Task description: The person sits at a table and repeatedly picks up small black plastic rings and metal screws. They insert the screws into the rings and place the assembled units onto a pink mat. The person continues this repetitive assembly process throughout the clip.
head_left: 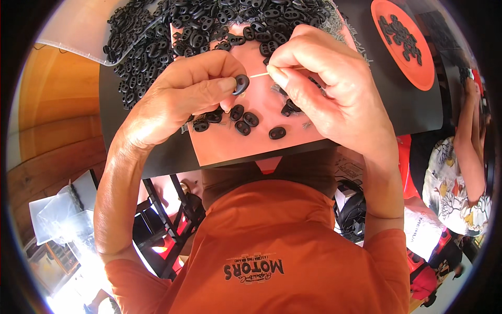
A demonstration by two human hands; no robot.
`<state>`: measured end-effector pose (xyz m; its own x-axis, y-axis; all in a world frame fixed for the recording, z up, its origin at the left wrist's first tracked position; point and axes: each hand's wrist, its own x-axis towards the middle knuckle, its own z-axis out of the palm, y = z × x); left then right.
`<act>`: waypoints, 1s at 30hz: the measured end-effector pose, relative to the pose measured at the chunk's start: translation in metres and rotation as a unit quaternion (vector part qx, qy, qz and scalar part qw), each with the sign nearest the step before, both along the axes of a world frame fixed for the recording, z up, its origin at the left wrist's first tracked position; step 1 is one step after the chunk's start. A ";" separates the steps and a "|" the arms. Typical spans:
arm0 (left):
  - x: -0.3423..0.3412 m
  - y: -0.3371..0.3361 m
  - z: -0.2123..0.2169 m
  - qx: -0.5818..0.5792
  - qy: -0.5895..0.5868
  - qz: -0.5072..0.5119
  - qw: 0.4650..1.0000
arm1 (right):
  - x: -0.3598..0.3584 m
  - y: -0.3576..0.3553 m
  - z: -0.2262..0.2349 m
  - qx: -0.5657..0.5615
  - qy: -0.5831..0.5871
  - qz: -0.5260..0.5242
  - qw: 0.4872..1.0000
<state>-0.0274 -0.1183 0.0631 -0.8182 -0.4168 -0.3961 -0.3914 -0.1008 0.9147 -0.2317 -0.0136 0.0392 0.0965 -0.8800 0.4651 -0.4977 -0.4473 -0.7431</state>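
Between the thumb and fingers of my left hand (191, 86) is a small black oval cord lock (241, 85), held edge-on above the pink sheet (225, 146). My right hand (324, 78) pinches a thin pale stick (259, 75) like a toothpick. The stick's tip points left at the cord lock; whether they touch I cannot tell. Below my hands lie several loose two-holed cord locks (250, 119), and one more cord lock (277, 133) sits apart near the sheet's front edge. Small metal springs (277, 94) are scattered partly behind my right hand.
A large heap of black cord locks (141, 47) covers the far left and middle of the black table (117, 131). More springs (334, 23) are piled at the back. An orange plate (418, 76) with small black parts stands far right. A person's bare arm (469, 152) shows beyond.
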 end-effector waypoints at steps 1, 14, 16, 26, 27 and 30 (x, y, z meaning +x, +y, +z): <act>-0.001 0.000 -0.001 -0.001 0.002 0.003 1.000 | 0.000 0.000 0.000 -0.002 -0.005 0.000 1.000; -0.004 0.001 -0.004 -0.008 0.014 0.017 1.000 | -0.002 0.002 0.001 0.035 -0.004 -0.001 0.999; -0.005 0.001 -0.005 -0.003 0.017 0.018 1.000 | -0.003 0.003 0.002 0.045 -0.009 0.002 0.999; -0.007 0.001 -0.006 0.069 0.045 0.037 0.996 | 0.003 0.003 0.004 -0.004 0.003 -0.006 1.000; -0.006 0.001 -0.006 0.080 0.050 0.040 0.995 | 0.002 0.004 0.006 0.002 0.005 -0.005 1.000; -0.004 -0.003 -0.009 0.143 0.071 0.041 0.986 | 0.001 0.008 0.010 0.021 0.004 -0.010 1.000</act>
